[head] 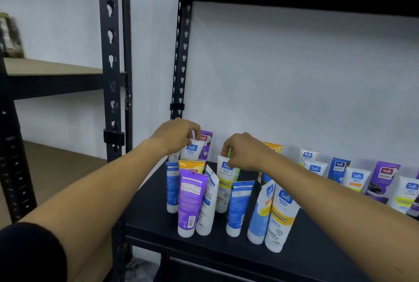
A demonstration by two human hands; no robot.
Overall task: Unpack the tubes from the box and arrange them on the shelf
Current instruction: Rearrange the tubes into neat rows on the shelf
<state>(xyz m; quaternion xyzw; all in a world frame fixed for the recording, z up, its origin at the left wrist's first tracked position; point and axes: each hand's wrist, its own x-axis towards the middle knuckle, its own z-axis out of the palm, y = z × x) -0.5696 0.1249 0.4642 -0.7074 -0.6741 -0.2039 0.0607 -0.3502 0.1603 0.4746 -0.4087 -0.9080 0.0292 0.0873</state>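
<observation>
Nearest, tall white plastic tube with yellow Vitamin C band [281, 216], upright at front of black metal shelf [149, 218]. Left hand [175, 136] pinching top of small white Safi tube [192, 150] at back; right hand [242, 152] pinching crimped top of slim white yellow-lettered tube [223, 187], standing mid-shelf

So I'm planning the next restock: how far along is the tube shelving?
Well under way: many tubes already stand on the black shelf, a cluster in front and a row along the wall. In hand: the left hand pinches a white tube, the right hand a white-and-yellow tube. The box is out of view, so what's left is unknown.
</observation>
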